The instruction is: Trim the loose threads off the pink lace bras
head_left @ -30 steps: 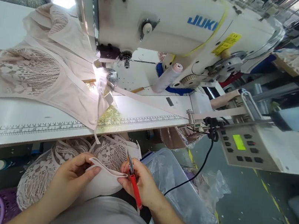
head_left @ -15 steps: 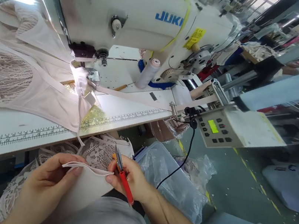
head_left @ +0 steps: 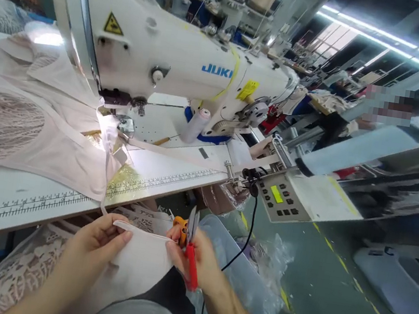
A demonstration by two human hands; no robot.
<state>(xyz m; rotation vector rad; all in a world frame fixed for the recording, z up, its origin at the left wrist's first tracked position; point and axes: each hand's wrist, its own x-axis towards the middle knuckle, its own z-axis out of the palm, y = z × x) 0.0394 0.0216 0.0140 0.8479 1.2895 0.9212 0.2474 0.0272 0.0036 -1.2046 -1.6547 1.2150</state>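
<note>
My left hand (head_left: 95, 247) pinches the upper edge of a pale pink fabric piece (head_left: 141, 267) between thumb and fingers. At the other end of that edge, my right hand (head_left: 200, 260) holds the fabric too, its fingertips closed on the corner. Tucked in the same right hand is a pair of scissors (head_left: 192, 225) with one orange and one red handle, blades pointing up and away from the cloth. The stretch of edge between both hands is nearly straight. Beneath it, the fabric hangs over my lap, and my left forearm covers part of it.
A white sewing machine (head_left: 170, 51) stands on the table (head_left: 40, 210), with a pale lace garment (head_left: 56, 150) under its needle. A thread cone (head_left: 196, 126) stands beside it. To the right are a control box (head_left: 286, 195), a hanging black cable (head_left: 245, 246) and a plastic bin (head_left: 218, 226).
The camera view has tilted upward, showing more of the room. Both hands still hold the fabric, its edge now pulled straighter. The scissors have turned more upright in my right hand.
</note>
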